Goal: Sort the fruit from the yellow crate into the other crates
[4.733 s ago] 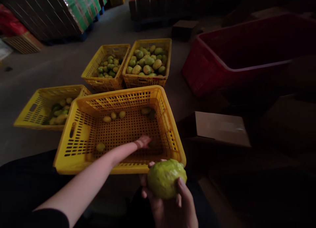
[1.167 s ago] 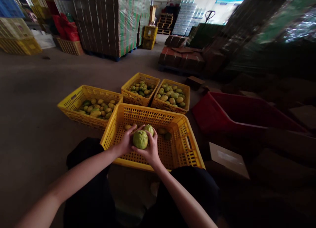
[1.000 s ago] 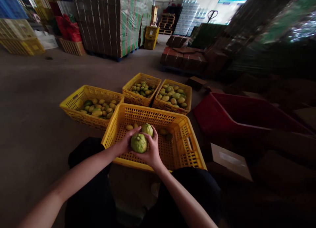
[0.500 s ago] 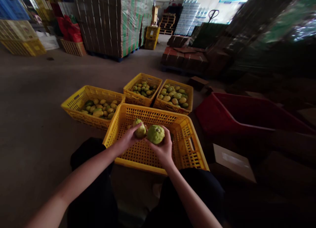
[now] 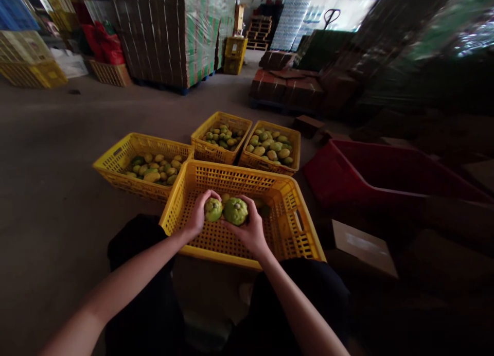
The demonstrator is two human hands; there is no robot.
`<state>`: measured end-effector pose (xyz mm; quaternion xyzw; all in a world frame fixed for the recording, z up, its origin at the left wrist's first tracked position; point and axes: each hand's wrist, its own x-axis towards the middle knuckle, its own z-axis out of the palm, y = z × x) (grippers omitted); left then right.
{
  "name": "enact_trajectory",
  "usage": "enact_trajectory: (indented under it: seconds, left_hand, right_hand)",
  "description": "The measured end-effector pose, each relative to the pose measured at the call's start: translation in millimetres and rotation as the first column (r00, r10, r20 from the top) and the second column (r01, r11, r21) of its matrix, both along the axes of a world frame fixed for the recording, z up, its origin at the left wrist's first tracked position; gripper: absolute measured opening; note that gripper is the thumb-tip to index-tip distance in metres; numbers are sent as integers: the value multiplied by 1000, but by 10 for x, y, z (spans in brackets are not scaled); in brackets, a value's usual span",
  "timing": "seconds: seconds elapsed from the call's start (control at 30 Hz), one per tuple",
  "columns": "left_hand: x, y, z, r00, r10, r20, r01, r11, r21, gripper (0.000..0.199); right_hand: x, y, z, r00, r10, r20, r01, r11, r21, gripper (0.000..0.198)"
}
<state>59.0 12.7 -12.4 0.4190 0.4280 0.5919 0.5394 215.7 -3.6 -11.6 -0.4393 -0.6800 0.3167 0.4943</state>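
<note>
Above the near yellow crate (image 5: 247,263), both my hands hold green, bumpy fruits side by side. My left hand (image 5: 198,212) is wrapped round the smaller, paler fruit (image 5: 213,210), its stem end turned toward me. In my right hand (image 5: 251,227) sits a larger, darker green fruit (image 5: 235,211) with deep ridges, thumb underneath and fingers along its right side. The two fruits almost touch; I cannot tell if they do. A few more fruits (image 5: 264,210) lie in the crate behind my hands, partly hidden by them.
Yellow crates of green-yellow fruits stand beyond: one left (image 5: 104,164), one behind (image 5: 219,155), one behind right (image 5: 295,150). A red tub (image 5: 332,181) and a cardboard box (image 5: 365,248) are on the right. Wrapped pallet stacks (image 5: 154,37) rise farther back.
My left hand has turned its fruit so the stem end faces me and moved slightly left. My right hand's fruit has shifted a little left. The fruits in the crate show more.
</note>
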Motion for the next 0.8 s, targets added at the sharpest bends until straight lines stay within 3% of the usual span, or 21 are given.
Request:
enact_trajectory:
  seconds: [0.17, 0.3, 0.43, 0.53, 0.6, 0.67, 0.8]
  left_hand:
    - [-54, -17, -14, 998, -26, -52, 28, 999, 29, 43]
    - [-72, -19, -4, 998, -61, 19, 61, 998, -6, 38]
    - [-63, 10, 17, 973, -65, 222, 97, 986, -137, 37]
    - [-48, 45, 65, 927, -14, 375, 151, 929, -338, 44]
    - [-38, 64, 111, 889, 60, 454, 183, 862, -472, 46]
    - [-31, 76, 152, 850, 136, 509, 198, 812, -548, 44]
    - [-29, 85, 166, 817, 193, 544, 204, 785, -585, 29]
  right_hand:
    - [33, -24, 46, 996, 58, 74, -67, 990, 122, 54]
    - [52, -40, 42, 988, 121, 96, -133, 981, 139, 55]
    - [21, -59, 18, 989, 141, 40, -142, 989, 35, 58]
    - [-46, -62, -4, 991, 65, -115, -83, 983, -161, 58]
    - [-94, -46, -20, 960, -60, -272, -40, 937, -347, 52]
    - [-124, -17, -28, 894, -180, -411, -72, 846, -528, 46]
    - [-123, 50, 23, 764, -349, -543, -216, 655, -725, 32]
